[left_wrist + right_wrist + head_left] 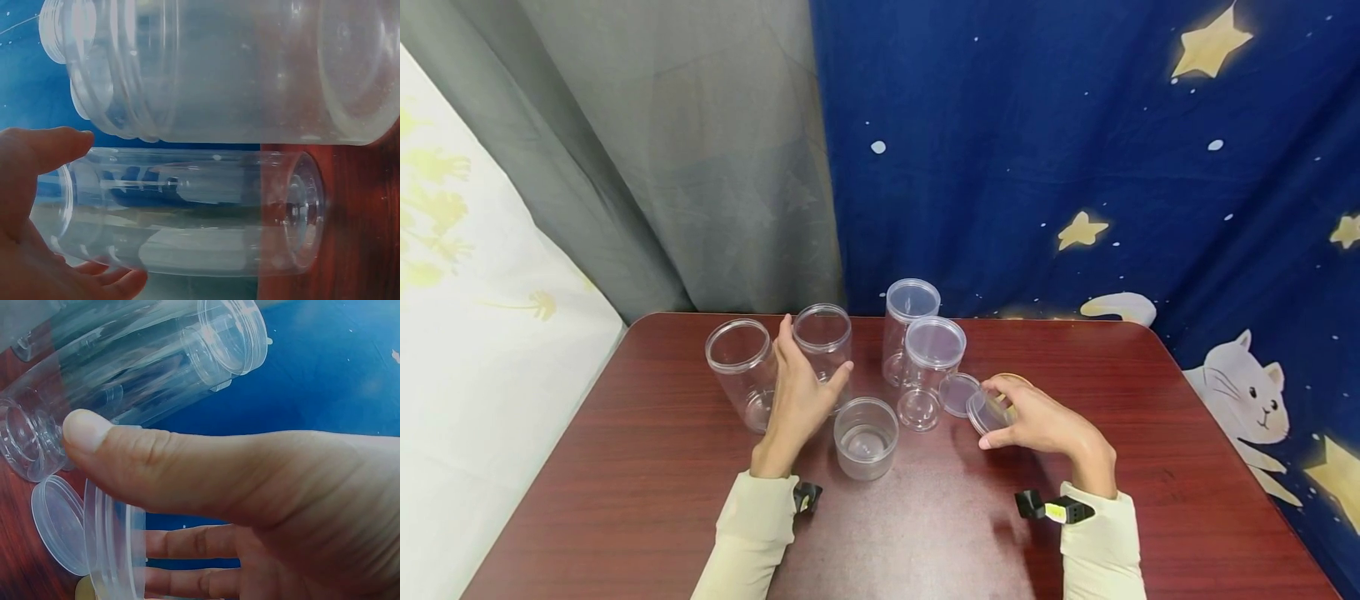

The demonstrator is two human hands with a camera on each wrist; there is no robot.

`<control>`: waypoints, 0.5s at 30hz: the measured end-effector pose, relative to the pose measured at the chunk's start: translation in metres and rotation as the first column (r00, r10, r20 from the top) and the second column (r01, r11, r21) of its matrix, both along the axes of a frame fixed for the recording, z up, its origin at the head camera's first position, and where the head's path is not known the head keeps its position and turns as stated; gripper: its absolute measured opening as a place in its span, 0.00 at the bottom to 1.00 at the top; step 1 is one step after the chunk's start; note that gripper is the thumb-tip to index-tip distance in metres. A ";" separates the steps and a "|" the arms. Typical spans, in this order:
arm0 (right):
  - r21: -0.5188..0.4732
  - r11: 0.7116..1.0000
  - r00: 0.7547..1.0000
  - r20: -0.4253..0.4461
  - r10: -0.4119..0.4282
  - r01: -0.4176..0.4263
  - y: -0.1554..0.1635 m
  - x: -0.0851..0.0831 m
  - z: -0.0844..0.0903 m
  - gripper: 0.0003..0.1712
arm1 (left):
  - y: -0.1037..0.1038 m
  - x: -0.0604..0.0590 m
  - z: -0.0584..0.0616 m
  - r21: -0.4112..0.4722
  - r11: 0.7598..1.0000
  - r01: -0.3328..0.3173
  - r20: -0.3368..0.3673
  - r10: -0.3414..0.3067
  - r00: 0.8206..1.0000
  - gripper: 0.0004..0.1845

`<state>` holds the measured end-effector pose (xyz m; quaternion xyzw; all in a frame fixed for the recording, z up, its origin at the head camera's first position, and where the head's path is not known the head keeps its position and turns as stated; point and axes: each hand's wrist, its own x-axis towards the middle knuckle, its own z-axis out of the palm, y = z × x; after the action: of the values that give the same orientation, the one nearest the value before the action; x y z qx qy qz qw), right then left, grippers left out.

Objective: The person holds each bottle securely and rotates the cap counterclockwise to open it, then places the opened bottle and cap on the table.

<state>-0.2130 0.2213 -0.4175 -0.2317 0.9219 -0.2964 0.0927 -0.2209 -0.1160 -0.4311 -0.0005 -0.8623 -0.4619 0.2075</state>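
Head view: red-brown table (925, 542); grey curtain (737, 167) and star-printed blue curtain (1000, 167) behind. Left hand (800, 398), thumb and fingers apart, about an open jar (825, 343). Right hand (1043, 421) pinching a clear lid (984, 413) above the table; yellow-rimmed lid (1019, 380) mostly hidden.

Left wrist view: nearer container (237, 69) cut off; finger contact with jar, cannot tell.

Right wrist view: clear lid partly behind thumb, lower edge cut off.

4 tall clear jars (741, 392), 2 of them wearing lids (936, 340); 1 short clear jar (866, 454); 2 loose clear lids (957, 397); 1 yellow-edged round piece (85, 589), partly hidden; 2 hands (799, 393); 1 worktop (925, 537); 4 printed stars (1213, 46); 1 printed cat (1247, 400).
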 end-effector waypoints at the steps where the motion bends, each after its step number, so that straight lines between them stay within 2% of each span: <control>1: 0.004 1.000 1.000 -0.003 0.003 -0.003 0.000 0.000 0.000 0.45 | 0.000 0.000 0.001 -0.004 1.000 -0.001 -0.012 0.001 1.000 0.60; 5: 0.008 1.000 1.000 0.001 0.013 -0.013 0.000 0.001 0.000 0.43 | 0.002 0.002 0.005 -0.040 0.999 -0.004 -0.076 0.000 0.997 0.59; 9: 0.005 1.000 0.999 0.041 0.012 -0.012 -0.001 0.001 0.000 0.43 | 0.005 0.004 0.010 -0.123 0.992 0.011 -0.132 -0.027 0.991 0.58; 15: -0.020 1.000 0.995 0.101 0.026 -0.024 0.000 0.000 0.000 0.45 | 0.008 0.008 0.013 -0.246 0.969 -0.015 -0.156 -0.024 0.987 0.55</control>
<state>-0.2130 0.2210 -0.4179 -0.2286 0.9101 -0.3155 0.1409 -0.2126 -0.1085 -0.4183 -0.0647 -0.8939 -0.3502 0.2723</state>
